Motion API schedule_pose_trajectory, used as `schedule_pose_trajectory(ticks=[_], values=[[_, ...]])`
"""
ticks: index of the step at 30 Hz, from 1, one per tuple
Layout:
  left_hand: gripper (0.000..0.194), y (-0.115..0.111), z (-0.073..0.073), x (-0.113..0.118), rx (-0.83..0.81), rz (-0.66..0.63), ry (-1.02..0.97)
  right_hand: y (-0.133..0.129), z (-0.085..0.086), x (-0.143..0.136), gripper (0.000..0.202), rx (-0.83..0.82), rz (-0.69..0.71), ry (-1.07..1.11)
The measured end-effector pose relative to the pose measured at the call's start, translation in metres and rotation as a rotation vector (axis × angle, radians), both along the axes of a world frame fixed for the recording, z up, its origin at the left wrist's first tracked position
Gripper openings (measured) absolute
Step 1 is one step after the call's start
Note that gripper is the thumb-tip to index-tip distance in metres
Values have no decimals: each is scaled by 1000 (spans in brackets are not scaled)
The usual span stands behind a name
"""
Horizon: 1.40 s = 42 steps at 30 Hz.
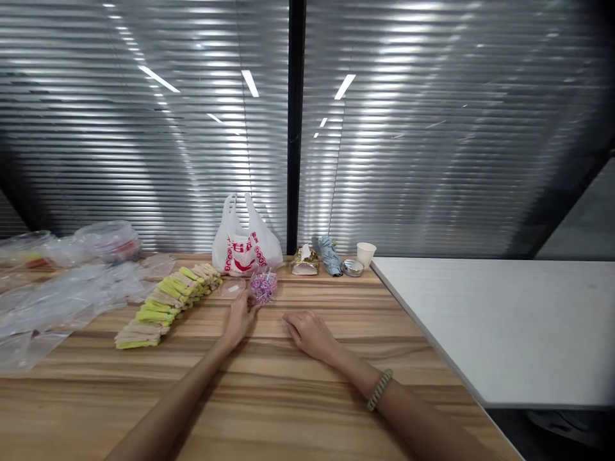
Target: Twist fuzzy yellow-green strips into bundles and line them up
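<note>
The purple-and-pink tangle of thin strands sits just left of the frame's centre, below the middle; it is roundish, with no clear long axis or pointing end. The left hand is at its lower left edge, fingers bent; whether they grip it I cannot tell. The right hand lies loosely curled on the table, palm hidden, so its hold cannot be told; a green beaded bracelet circles that forearm.

One row of yellow and beige bundles, too crowded to count, slants from lower left to upper right. There are one clear round lid, one white carrier bag with red print, one gold tissue pack, one blue-grey folded cloth item, one round silver tin and one white paper cup. Clear plastic bags spread at the left.

The table is brown striped wood; a white table adjoins it at the right. Grey horizontal blinds and a black post stand behind.
</note>
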<state>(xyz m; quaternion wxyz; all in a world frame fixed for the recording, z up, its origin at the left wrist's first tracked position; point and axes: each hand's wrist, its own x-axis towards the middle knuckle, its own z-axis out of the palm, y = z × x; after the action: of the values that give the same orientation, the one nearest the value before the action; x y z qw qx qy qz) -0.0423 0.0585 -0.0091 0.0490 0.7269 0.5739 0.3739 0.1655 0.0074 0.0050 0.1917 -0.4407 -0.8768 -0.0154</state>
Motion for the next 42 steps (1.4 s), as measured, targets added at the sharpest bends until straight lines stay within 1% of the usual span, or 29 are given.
schedule_pose_trajectory(ticks=[3, 7, 14, 16, 18, 20, 21, 23, 25, 27, 29, 35, 38, 42], values=[[9, 1, -1, -2, -4, -52, -78, 1, -2, 0, 22, 41, 27, 22], [10, 1, -1, -2, -26, -79, -129, 2, -4, 1, 22, 55, 36, 16], [15, -2, 2, -2, -63, -45, -61, 0, -4, 1, 22, 51, 26, 0], [16, -4, 5, -3, -12, -19, -39, 1, -5, 1, 23, 43, 29, 4], [17, -7, 9, -2, 76, 15, -36, 1, -6, 1, 23, 32, 32, 10], [16, -11, 12, 3, 147, 36, -74, 2, -7, 1, 24, 21, 32, 23], [15, -14, 13, 7, 161, 25, -113, 3, -8, 1, 25, 20, 29, 37], [14, -20, 14, 19, 134, -53, -229, 3, -8, 1, 28, 29, 20, 81], [13, -27, 12, 32, 30, -206, -337, 2, -7, 1, 32, 47, 21, 126], [12, -32, 10, 44, -58, -370, -372, 2, -5, 1, 32, 58, 35, 158], [12, -35, 8, 49, -91, -450, -370, 2, -5, 1, 27, 63, 48, 175], [10, -35, 8, 46, -146, -452, -390, 6, -13, 2, 24, 97, 93, 176], [10, -34, 8, 46, -167, -467, -406, 6, -14, 2, 23, 93, 74, 173], [12, -35, 9, 48, -142, -467, -372, 4, -12, 2, 22, 93, 58, 145]])
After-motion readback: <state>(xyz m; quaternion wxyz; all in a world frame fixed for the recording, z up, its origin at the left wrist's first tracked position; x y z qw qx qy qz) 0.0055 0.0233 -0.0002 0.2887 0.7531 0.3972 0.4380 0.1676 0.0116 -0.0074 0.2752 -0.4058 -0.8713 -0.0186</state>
